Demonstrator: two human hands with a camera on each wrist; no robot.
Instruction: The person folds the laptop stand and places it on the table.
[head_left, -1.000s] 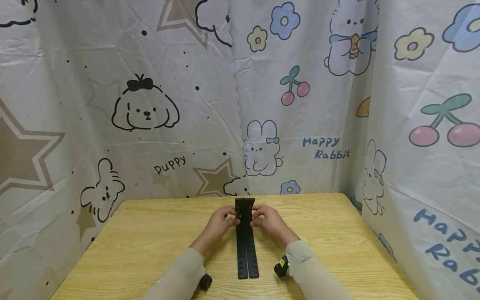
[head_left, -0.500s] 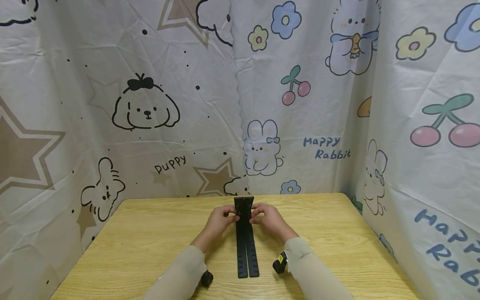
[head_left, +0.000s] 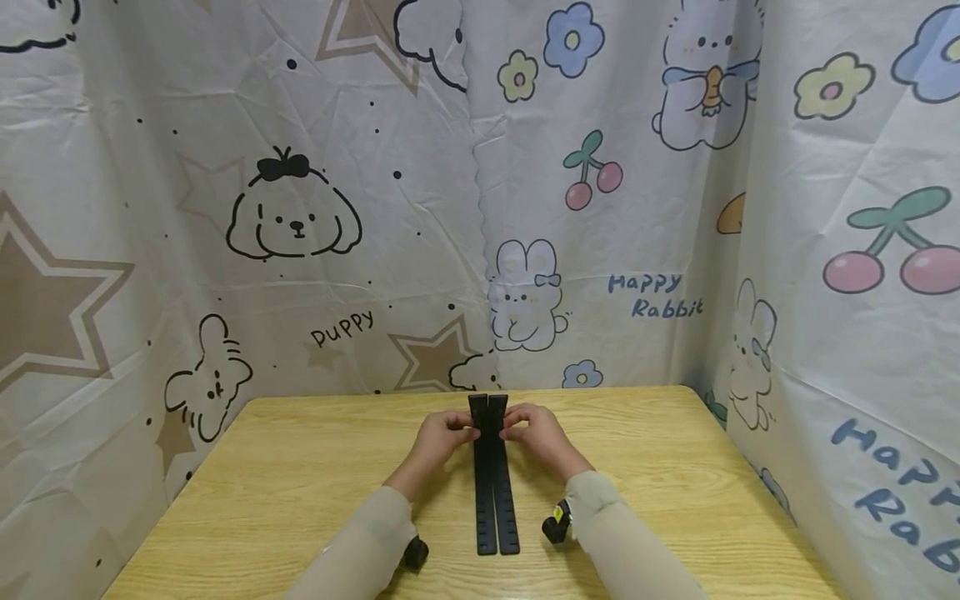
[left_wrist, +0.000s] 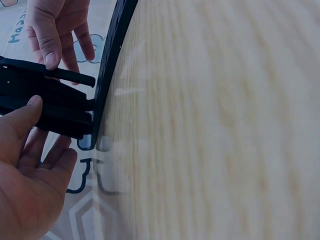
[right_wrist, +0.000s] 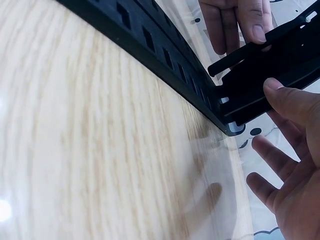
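Observation:
A black folding laptop stand [head_left: 485, 508] lies lengthwise on the table, its two notched bars side by side and nearly parallel. At its far end a pair of black arms rises at an angle from the bars. My left hand [head_left: 442, 439] pinches the left side of this raised part, thumb in front and fingers behind. Opposite it, my right hand [head_left: 538, 433] pinches the right side in the same way. In the left wrist view the raised arms [left_wrist: 45, 100] meet the bars at a hinge. Slots along the bars [right_wrist: 150, 42] show in the right wrist view.
The light wood table [head_left: 315, 483] carries the stand in its middle, with the far end near the back edge. A white cloth [head_left: 420, 250] printed with cartoon puppies and rabbits hangs behind and on both sides. Each wrist wears a small black camera [head_left: 557, 525].
Both thumbs have shifted slightly up the raised part, toward the far end. The right forearm has edged a little inward. The bars stay almost where they were.

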